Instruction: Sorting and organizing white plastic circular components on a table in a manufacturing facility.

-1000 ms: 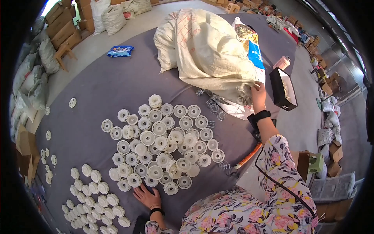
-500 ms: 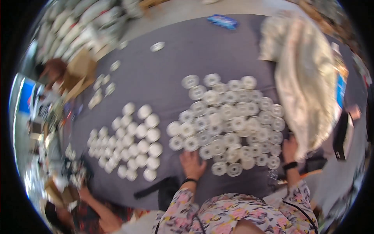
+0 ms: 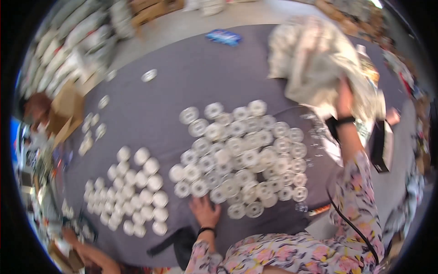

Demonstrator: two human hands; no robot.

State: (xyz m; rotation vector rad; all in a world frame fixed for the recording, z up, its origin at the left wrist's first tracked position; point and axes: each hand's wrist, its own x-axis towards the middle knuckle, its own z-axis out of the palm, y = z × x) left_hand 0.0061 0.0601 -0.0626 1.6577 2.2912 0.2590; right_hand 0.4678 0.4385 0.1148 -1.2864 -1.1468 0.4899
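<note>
The left hand (image 3: 204, 211) lies flat on the grey cloth (image 3: 182, 86), fingers spread and holding nothing, its tips just touching the near edge of a big bunch of round white discs (image 3: 242, 157). The right hand (image 3: 345, 93) reaches far up to a crumpled white sack (image 3: 310, 64) at the far right of the cloth; it looks closed on the sack, but the picture is blurry, so I cannot tell for sure. If the sack gets tugged, it could drag over the nearest discs and knock them out of place, I think. The leaning left hand could also push some discs around. A second bunch of white discs (image 3: 130, 192) sits to the left. The cloth covers the floor, with cardboard boxes (image 3: 68, 109) and stuffed bags around it, and a blue packet (image 3: 223, 36) far off.
</note>
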